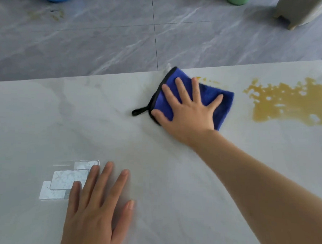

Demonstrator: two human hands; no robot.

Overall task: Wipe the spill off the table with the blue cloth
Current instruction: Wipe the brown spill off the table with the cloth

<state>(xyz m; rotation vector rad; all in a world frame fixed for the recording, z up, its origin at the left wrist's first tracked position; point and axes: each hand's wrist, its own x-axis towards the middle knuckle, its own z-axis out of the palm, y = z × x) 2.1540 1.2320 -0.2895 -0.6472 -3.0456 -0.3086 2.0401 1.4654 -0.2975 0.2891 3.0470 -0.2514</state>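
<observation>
Right hand: the right hand (187, 111) lies flat, fingers spread, pressing on the blue cloth (213, 100) at frame centre.
Left hand: the left hand (97, 206) rests flat on the table (47, 116), lower left, fingers straight, holding nothing.
Cloth: folded, black-edged, its black loop (139, 111) pointing left.
Spill: the yellow-brown spill (287, 104) sits right of the cloth; faint streaks touch the cloth's upper edge.
Floor: grey tile floor (99, 42) across the top.

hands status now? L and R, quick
Left hand: open, fingers straight, flat on the table, holding nothing.
Right hand: open, fingers spread, pressing the blue cloth flat beside the spill.
</observation>
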